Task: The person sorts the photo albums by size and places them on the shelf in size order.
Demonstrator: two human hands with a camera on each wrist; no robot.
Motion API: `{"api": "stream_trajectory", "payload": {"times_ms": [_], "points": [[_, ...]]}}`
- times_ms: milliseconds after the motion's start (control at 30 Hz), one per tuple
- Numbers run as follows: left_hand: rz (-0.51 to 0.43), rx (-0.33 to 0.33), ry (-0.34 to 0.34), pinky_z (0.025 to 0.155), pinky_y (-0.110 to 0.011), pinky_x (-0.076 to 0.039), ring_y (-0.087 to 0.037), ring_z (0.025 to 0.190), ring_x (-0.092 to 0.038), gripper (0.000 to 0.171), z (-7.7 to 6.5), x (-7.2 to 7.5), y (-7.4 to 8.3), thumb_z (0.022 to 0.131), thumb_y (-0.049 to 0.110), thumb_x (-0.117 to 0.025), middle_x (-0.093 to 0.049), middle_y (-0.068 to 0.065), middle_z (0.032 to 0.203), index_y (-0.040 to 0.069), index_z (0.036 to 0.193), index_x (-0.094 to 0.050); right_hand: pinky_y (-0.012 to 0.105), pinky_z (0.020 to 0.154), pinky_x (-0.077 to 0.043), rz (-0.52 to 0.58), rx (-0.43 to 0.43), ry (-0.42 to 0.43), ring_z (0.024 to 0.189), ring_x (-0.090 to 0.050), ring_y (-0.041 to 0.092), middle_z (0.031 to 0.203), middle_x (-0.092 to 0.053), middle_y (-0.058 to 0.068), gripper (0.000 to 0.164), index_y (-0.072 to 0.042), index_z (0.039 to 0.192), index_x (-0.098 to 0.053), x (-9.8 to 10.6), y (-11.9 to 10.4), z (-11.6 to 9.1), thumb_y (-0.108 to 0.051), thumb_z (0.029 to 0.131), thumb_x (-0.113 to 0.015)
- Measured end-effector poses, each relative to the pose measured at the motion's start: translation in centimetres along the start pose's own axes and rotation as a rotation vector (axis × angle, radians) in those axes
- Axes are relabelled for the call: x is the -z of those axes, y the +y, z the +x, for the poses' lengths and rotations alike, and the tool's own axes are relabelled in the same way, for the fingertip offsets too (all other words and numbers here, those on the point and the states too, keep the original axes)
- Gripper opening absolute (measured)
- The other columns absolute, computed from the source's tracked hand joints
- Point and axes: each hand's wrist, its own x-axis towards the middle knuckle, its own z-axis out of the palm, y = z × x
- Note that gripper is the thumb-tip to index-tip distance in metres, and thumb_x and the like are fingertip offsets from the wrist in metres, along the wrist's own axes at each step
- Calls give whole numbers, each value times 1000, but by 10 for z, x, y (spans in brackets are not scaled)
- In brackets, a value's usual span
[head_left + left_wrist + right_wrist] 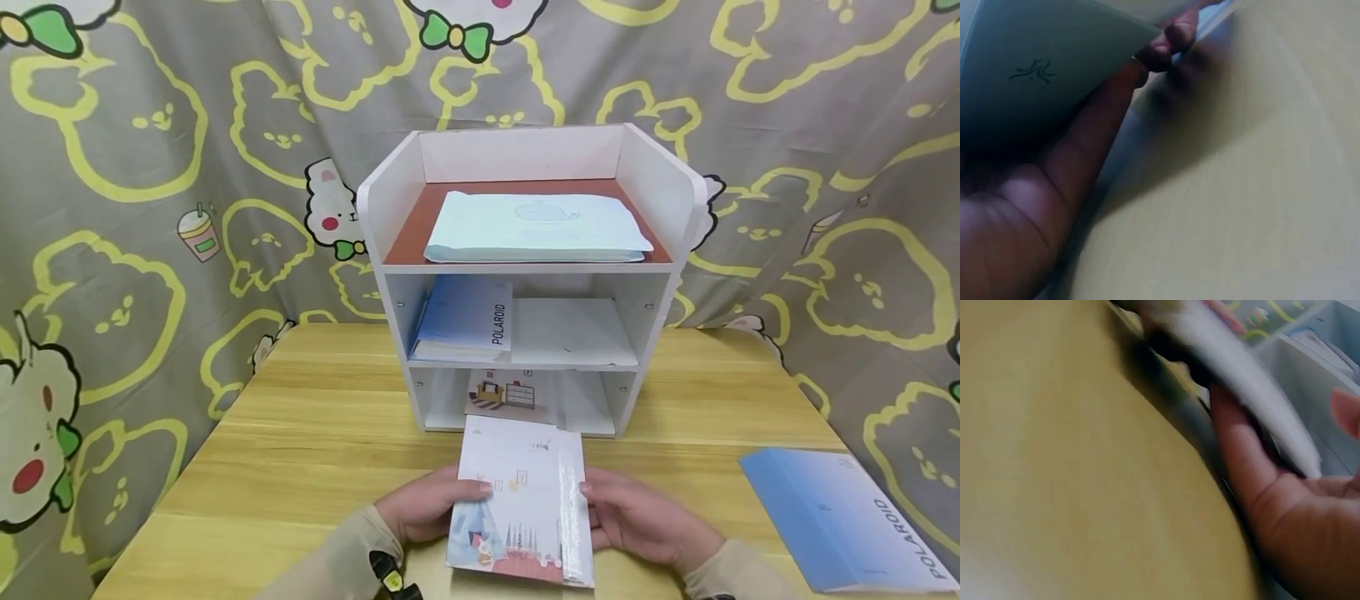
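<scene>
Both hands hold a white illustrated booklet [513, 500] in front of the shelf unit, low over the table. My left hand [426, 504] grips its left edge with the thumb on the cover. On the opposite edge my right hand [637, 515] holds it, thumb at the side and fingers underneath. The left wrist view shows the booklet's dark greenish underside [1041, 72] with a small printed mark, my fingers beneath it. In the right wrist view its blurred page edges [1241, 375] lie along my fingers. Another illustrated booklet [510, 393] lies on the bottom shelf, just behind.
A white three-level shelf unit [528, 269] stands on the wooden table [300, 433]. A pale blue whale-printed pack [536, 225] lies on top. Blue POLAROID booklets [465, 312] sit on the middle shelf's left. More blue POLAROID booklets [847, 521] lie at the table's right edge.
</scene>
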Motion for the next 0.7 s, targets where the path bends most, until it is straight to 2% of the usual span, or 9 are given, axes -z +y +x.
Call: {"api": "stream_trajectory", "payload": {"times_ms": [133, 233, 333, 500, 700], "points": [[-25, 7, 29, 98, -44, -53, -28, 112, -67, 45, 0, -4, 2, 104, 21, -52, -66, -20, 127, -3, 141, -49, 59, 100, -47, 22, -20, 8, 125, -56, 43, 142, -52, 26, 53, -4, 160, -12, -7, 8, 3, -12, 111, -29], [-26, 6, 36, 96, -43, -54, -27, 110, -68, 46, -1, -10, 6, 103, 22, -53, -66, -20, 126, -3, 141, -50, 58, 100, -48, 8, 2, 33, 124, -57, 42, 140, -55, 25, 50, -2, 158, -18, -9, 9, 2, -8, 110, -32], [-29, 3, 33, 95, -42, -55, -26, 108, -68, 45, -3, -19, 14, 103, 22, -54, -67, -18, 125, -3, 141, -50, 55, 99, -50, -28, 45, 9, 122, -60, 40, 138, -57, 25, 46, -2, 154, -26, -12, 6, 1, -4, 109, -32], [-15, -35, 31, 89, -38, -57, -23, 101, -71, 45, -5, -36, 36, 102, 22, -54, -70, -15, 118, -6, 138, -52, 50, 94, -54, -105, 139, -68, 116, -64, 39, 135, -58, 28, 44, -2, 152, -33, -20, -13, -3, -1, 108, -28], [5, -123, 0, 85, -34, -59, -20, 99, -71, 50, 0, -52, 65, 103, 24, -54, -72, -12, 115, -11, 139, -49, 47, 87, -58, -227, 176, -43, 108, -68, 36, 127, -64, 26, 42, -7, 146, -46, -30, -46, -10, -2, 108, -30]]}}
